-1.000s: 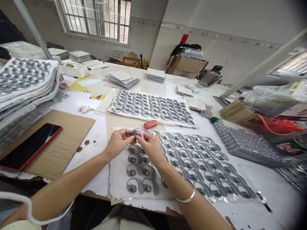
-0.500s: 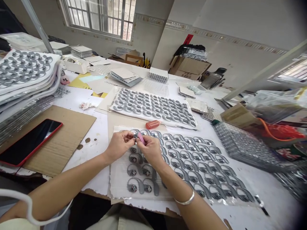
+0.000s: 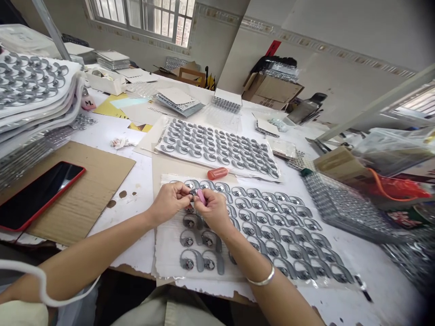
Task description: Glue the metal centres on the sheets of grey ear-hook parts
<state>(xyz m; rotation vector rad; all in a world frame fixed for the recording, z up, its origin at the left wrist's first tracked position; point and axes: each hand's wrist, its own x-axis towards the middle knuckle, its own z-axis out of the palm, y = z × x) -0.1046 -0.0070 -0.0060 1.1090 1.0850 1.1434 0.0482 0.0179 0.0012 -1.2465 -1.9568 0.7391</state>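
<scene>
Over the upper left part of a plastic-covered sheet (image 3: 166, 258) with rows of grey hook-shaped pieces (image 3: 215, 264), my two hands meet. My left hand (image 3: 170, 201) pinches a small dark grey piece (image 3: 193, 192), mostly hidden by the fingers. Between the thumb and fingers of my right hand (image 3: 215, 209) is a small pink strip (image 3: 201, 196), its end close to the grey piece. Whether the strip touches the piece is too small to tell. Just beyond the hands lies an orange-red bottle (image 3: 217, 173) on its side.
A second sheet of grey pieces (image 3: 219, 147) lies farther back. At the left are a phone (image 3: 41, 194) on cardboard (image 3: 98, 181) and a tall stack of filled sheets (image 3: 34, 108). Clear plastic trays (image 3: 340, 203) and a carton (image 3: 340, 167) stand at the right.
The view has shifted slightly. Both hands stay together in nearly the same place, and the pink strip has turned slightly between my right fingers.
</scene>
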